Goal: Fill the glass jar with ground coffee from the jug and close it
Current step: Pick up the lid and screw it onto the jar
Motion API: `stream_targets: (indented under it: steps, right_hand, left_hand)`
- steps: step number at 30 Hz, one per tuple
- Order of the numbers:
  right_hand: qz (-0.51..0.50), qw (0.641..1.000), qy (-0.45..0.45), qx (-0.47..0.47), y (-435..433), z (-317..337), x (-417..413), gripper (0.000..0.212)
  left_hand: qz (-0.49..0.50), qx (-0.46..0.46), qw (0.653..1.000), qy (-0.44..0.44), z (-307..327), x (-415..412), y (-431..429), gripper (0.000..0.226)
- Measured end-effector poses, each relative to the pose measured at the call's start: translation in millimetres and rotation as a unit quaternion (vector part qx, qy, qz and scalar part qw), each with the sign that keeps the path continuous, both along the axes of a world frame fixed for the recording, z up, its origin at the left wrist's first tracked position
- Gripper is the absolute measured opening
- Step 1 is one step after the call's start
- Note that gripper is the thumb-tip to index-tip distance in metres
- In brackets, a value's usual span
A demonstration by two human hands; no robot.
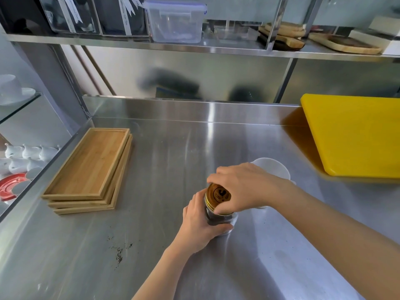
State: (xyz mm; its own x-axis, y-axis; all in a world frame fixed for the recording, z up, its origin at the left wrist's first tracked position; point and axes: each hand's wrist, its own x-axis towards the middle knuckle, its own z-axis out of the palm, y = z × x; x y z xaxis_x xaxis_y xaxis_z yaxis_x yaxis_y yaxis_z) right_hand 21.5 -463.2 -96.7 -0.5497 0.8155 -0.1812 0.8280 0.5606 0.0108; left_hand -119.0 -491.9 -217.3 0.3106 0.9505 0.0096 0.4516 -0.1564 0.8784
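Closing stage of the task, seen from the head camera. Low and just right of centre in the frame, the jar stands upright on the steel counter, its glass showing a dark fill of coffee up toward the neck. The left hand is wrapped around the jar's body from the left side, fingers clamped on the glass to steady it. The right hand reaches in from the right and comes down over the top, its fingertips closed on the rim of the lid, a brown disc with a dark round emblem and a gold band at its edge. The lid sits over the mouth, apparently a little tilted toward the camera; whether it is fully seated or partly turned cannot be told. Just behind the right hand, the white jug rests on the counter, largely hidden by the wrist, held by neither hand. Judged from this arrangement, filling is done and the jug set aside; what is left is to press or twist the lid home and release. A scatter of dark grounds lies on the counter at lower left. Wooden trays are stacked at centre left; a yellow board occupies the right edge.
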Motion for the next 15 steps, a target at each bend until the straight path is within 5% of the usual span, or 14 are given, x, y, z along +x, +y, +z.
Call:
stream_targets:
  steps: [4,9,15]
  right_hand:
    - [-0.03,0.999,0.003,0.034,1.5,-2.2,0.7,0.07]
    - [0.035,0.998,0.024,-0.05,-2.5,3.1,4.4,0.059]
    - [-0.031,0.999,-0.022,0.036,-2.0,-0.2,2.1,0.067]
  left_hand:
    - [-0.012,-0.012,1.0,-0.003,2.5,-1.2,-1.6,0.067]
    - [0.004,0.002,1.0,0.007,0.7,-0.2,1.2,0.068]
    - [0.001,0.005,1.0,0.005,-1.1,0.2,1.4,0.073]
